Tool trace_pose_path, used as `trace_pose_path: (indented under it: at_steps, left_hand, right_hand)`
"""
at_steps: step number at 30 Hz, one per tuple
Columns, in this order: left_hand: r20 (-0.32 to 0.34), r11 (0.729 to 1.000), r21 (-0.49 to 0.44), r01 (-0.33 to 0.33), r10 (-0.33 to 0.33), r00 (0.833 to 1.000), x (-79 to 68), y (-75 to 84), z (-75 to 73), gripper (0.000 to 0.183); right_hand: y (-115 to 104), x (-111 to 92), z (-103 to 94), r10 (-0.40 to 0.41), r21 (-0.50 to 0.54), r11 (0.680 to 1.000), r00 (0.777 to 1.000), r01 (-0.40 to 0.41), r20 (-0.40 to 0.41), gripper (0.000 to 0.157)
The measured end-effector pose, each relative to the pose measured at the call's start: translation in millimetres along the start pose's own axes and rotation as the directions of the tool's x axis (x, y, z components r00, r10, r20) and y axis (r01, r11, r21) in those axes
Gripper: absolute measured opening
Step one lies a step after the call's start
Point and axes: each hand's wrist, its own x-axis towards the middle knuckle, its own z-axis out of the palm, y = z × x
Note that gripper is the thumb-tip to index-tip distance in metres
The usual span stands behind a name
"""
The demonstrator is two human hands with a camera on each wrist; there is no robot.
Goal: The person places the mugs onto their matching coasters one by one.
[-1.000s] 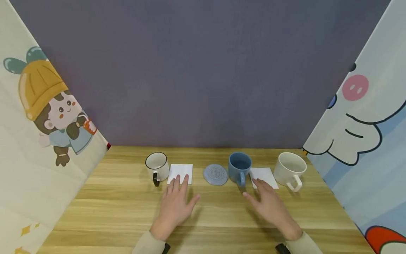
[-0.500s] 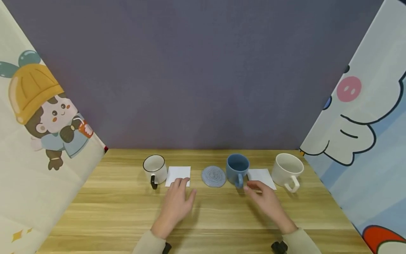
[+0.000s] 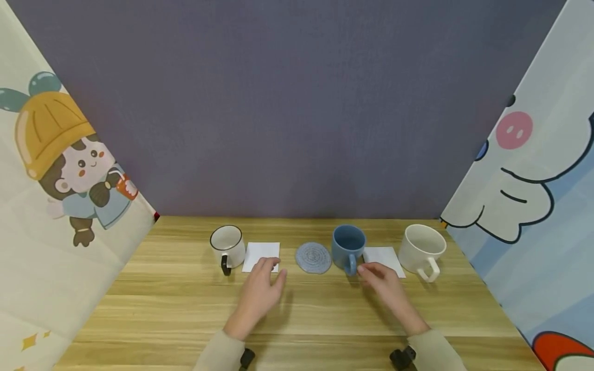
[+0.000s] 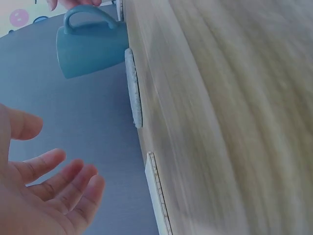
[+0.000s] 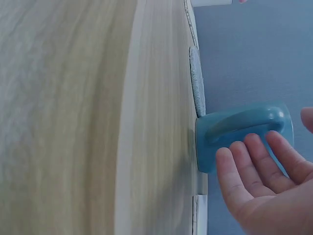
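Beside the handle of a blue mug is my right hand, its fingertips right at the handle. The right wrist view has those fingers loosely bent in front of the mug, not wrapped around it. My left hand hovers over the near edge of a white square coaster with relaxed, parted fingers and nothing in them. A round grey-blue coaster lies just left of the blue mug. Another white square coaster lies to the mug's right, partly behind my right hand.
A white mug with a black rim and handle stands at the left of the row. At the right end stands a plain white mug. All rest on a wooden table, with a grey panel behind and printed cloths at both sides.
My right hand has shifted left toward the blue mug's handle, its spread fingers drawing together. My left hand's fingers have bent a little. Mugs and coasters stay in place.
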Motion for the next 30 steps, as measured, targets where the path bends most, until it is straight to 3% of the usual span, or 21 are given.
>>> trace_pose_path:
  at_steps: [7, 23, 30]
  left_hand:
    - [-0.005, 0.997, -0.075, 0.019, -0.019, 1.000, 4.8, -1.3, 0.9, 0.028]
    - [0.000, 0.993, -0.110, 0.036, -0.036, 0.999, 18.7, -0.2, 8.2, 0.030]
    - [-0.008, 0.994, -0.109, 0.014, -0.014, 1.000, 25.6, 1.3, 12.5, 0.030]
  right_hand:
    - [3.6, 2.4, 5.5, 0.017, 0.081, 0.997, 1.000, -0.016, -0.011, 0.031]
    - [1.6, 7.8, 11.4, 0.057, 0.138, 0.989, 0.998, -0.053, -0.025, 0.032]
    - [0.9, 14.2, 16.8, 0.049, 0.181, 0.983, 0.998, -0.044, -0.026, 0.032]
